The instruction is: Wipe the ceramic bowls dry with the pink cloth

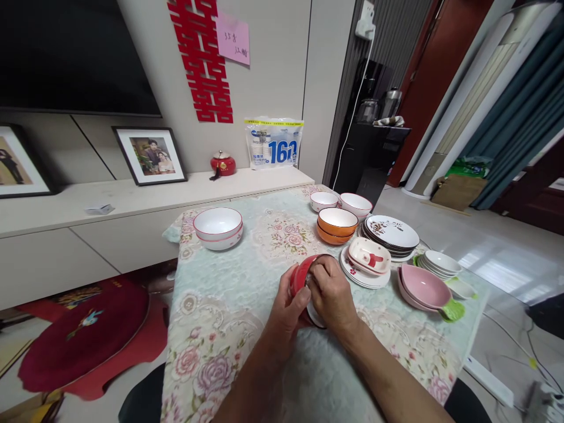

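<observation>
My left hand (288, 302) grips a red bowl (299, 276) with a dark rim and a pale inside, tilted on its side above the near part of the table. The fingers wrap behind the bowl and the thumb lies on its front. Curled into the bowl's opening, my right hand (330, 291) presses against the inside near the rim. Whatever its closed fingers hold, if anything, is hidden. Just beyond stand stacked orange bowls (335, 236), and to the right a small rectangular dish (369, 254) with a red figure rests on white plates (359, 278).
White bowls with pink rims (218, 239) stand stacked at the left; others (356, 202) are at the back right. Patterned plates (392, 232), pink leaf-shaped dishes (425, 288) and small white bowls (443, 261) fill the right side. A floral tablecloth (215, 335) covers the table. Behind is a low cabinet (132, 202).
</observation>
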`<state>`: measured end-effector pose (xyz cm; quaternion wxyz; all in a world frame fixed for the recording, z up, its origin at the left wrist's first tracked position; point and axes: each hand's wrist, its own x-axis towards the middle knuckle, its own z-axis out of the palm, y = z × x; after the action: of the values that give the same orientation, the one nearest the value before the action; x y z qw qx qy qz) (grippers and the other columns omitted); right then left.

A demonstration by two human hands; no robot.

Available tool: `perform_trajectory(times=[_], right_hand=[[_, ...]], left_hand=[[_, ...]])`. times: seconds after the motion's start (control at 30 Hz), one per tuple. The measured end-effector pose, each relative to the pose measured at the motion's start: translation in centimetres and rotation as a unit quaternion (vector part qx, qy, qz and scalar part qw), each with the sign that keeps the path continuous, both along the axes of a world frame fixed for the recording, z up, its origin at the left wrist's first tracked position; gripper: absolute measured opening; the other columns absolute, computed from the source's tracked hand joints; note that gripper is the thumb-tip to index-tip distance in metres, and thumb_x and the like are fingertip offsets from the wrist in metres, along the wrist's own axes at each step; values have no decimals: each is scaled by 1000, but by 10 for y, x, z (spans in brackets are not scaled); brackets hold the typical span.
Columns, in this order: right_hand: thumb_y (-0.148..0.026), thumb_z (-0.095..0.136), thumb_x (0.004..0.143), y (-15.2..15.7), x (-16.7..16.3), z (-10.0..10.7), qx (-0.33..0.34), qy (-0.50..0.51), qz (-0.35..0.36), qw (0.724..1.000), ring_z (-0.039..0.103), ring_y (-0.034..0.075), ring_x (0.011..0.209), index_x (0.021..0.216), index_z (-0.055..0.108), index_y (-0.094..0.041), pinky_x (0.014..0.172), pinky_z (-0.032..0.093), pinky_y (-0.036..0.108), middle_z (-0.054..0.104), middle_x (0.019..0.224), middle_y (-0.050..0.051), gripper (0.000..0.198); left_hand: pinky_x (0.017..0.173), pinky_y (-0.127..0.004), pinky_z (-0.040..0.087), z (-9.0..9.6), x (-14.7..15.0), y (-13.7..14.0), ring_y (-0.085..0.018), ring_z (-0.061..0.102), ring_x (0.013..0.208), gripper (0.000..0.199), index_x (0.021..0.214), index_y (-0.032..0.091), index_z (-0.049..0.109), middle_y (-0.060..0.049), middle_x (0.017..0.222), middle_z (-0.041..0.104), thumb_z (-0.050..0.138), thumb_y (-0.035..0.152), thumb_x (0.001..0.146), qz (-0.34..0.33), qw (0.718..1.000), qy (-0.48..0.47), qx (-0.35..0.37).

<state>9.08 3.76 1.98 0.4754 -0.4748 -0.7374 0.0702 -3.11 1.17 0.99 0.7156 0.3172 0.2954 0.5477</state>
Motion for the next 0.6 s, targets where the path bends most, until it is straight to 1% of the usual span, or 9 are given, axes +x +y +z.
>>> perform_trajectory(times=[0.1, 0.13, 0.2, 0.27, 0.3, 0.37, 0.47, 0.53, 0.6], right_hand=[[-14, 57, 79, -1, -2, 1, -99, 122, 45, 987, 54, 22, 90, 86, 61, -20, 82, 46, 36, 59, 92, 6, 10], [-17, 60, 78, -1, -2, 2, -151, 181, 83, 968, 55, 21, 87, 89, 62, -20, 81, 47, 35, 60, 91, 5, 12], [-23, 64, 80, -1, 0, 2, -252, 283, 168, 910, 57, 19, 82, 98, 62, -20, 77, 48, 32, 63, 90, 2, 19], [-28, 66, 83, -1, 4, 5, -319, 320, 234, 861, 58, 17, 76, 101, 62, -20, 71, 47, 29, 64, 88, 2, 21], [-29, 66, 84, -1, 6, 7, -337, 307, 257, 852, 57, 16, 74, 99, 63, -20, 69, 46, 28, 63, 87, 1, 18], [-27, 66, 85, -2, 11, 12, -347, 236, 289, 861, 57, 14, 73, 91, 65, -19, 67, 44, 26, 62, 88, 1, 9], [-13, 60, 85, -1, 15, 17, -293, 76, 297, 906, 57, 14, 81, 85, 67, -20, 73, 44, 26, 61, 91, 1, 10], [-5, 55, 85, 0, 15, 16, -241, -47, 261, 934, 56, 15, 83, 84, 67, -20, 76, 43, 27, 61, 88, 1, 19], [-2, 52, 86, 0, 13, 12, -196, -170, 189, 947, 54, 16, 82, 82, 65, -19, 76, 42, 29, 61, 86, 2, 22]], left_hand=[[104, -48, 47, -3, 3, 1, -34, 59, 122, 84, 142, 23, 43, -13, 135, 60, 80, 44, 69, 43, 999, 25, 3], [104, -48, 46, -4, 4, 2, -34, 59, 122, 87, 142, 22, 42, -14, 136, 60, 81, 44, 68, 50, 998, 37, 7], [105, -47, 45, -4, 3, 3, -34, 58, 122, 89, 142, 20, 41, -14, 136, 59, 82, 45, 66, 65, 996, 51, 23], [106, -47, 45, -2, 1, 3, -33, 58, 123, 89, 142, 21, 40, -13, 136, 59, 81, 45, 67, 76, 995, 50, 34], [106, -46, 45, -1, 0, 3, -33, 57, 124, 88, 142, 22, 39, -12, 137, 58, 80, 45, 68, 81, 995, 51, 33], [107, -45, 44, 0, -3, 4, -33, 54, 128, 85, 143, 22, 39, -12, 139, 57, 79, 44, 71, 91, 994, 61, 24], [107, -44, 45, -2, -6, 5, -33, 51, 132, 83, 144, 21, 38, -14, 143, 54, 77, 43, 74, 113, 990, 84, 13], [105, -42, 47, -6, -7, 7, -33, 52, 132, 84, 144, 21, 39, -14, 144, 53, 78, 42, 74, 124, 987, 102, 7], [104, -42, 48, -8, -7, 8, -34, 52, 131, 83, 144, 21, 40, -14, 146, 51, 78, 41, 74, 128, 985, 114, 3]])
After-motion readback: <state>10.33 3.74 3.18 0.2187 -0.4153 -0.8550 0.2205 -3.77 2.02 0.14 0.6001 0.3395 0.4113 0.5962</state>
